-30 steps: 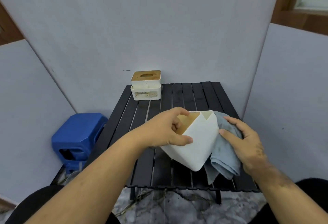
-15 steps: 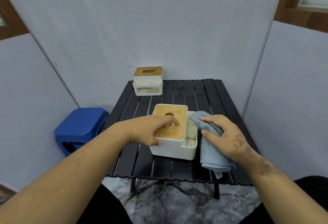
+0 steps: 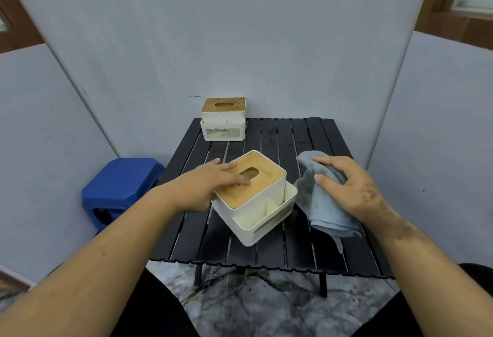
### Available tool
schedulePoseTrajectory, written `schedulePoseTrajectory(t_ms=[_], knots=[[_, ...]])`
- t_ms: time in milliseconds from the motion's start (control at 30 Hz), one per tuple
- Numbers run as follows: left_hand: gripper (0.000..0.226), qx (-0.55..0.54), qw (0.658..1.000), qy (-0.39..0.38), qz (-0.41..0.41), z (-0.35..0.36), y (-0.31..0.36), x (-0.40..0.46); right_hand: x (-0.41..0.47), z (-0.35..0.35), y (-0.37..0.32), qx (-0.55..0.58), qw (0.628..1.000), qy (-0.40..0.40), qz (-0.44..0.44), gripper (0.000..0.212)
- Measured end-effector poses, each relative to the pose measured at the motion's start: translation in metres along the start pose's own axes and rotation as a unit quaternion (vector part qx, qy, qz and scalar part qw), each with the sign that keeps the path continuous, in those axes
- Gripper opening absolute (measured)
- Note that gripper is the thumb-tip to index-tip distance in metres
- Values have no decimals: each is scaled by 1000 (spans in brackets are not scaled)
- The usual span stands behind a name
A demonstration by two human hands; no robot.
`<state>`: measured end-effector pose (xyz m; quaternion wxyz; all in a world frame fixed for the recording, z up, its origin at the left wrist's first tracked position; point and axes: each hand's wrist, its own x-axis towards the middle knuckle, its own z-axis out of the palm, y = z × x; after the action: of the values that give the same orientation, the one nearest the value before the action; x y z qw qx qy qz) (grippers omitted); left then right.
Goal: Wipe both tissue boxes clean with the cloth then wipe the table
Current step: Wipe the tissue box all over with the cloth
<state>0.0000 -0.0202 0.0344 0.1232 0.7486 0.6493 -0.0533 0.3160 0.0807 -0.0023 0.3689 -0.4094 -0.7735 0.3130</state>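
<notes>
The near box point(image 3: 253, 198) is steadied by the flat, straight-fingered left hand point(image 3: 210, 187) on its wooden lid; just right of it, the cloth point(image 3: 320, 203) is gripped in the curled right hand point(image 3: 349, 190). With hard wiping the box could be skidded across the slatted table point(image 3: 293, 134). Beyond the left hand stands the far box point(image 3: 223, 119), well clear; a stool point(image 3: 120, 187) sits outside it.

A pale rectangular label point(image 3: 222, 131) on the front of the far white plastic tissue box with a wooden lid point(image 3: 223, 119) carries a short line of dark print, too small and blurred to read. The strip on the near white wooden-lidded tissue box point(image 3: 256, 198) is likewise illegible.
</notes>
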Motion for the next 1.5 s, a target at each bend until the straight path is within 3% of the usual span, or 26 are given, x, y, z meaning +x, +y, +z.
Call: schedulePoseTrajectory(t_ms=[167,233,333,433,533,667,867,1033,1500], knots=[[89,-61,990,109,66,15,-18,-4,27,25,-15,-47,995,-48,-67,38],[75,-150,974,167,18,26,-13,-8,32,41,-18,-35,993,-90,-61,40],[47,-302,921,228,-93,46,-5,-12,32,59,-19,-17,990,-137,-43,40],[75,-422,863,242,-134,57,0,-11,26,67,-17,12,990,-136,-23,42],[85,-459,842,243,-144,61,2,-7,17,69,-14,31,992,-122,-19,45],[71,-478,837,233,-132,59,1,5,-2,57,-8,32,994,-102,18,49],[53,-523,820,222,-64,70,23,24,-20,38,8,28,998,40,39,52],[85,-532,819,212,-39,88,35,28,-22,42,11,60,995,-28,75,78],[84,-497,831,248,-22,91,38,40,-13,46,26,30,998,-18,49,80]])
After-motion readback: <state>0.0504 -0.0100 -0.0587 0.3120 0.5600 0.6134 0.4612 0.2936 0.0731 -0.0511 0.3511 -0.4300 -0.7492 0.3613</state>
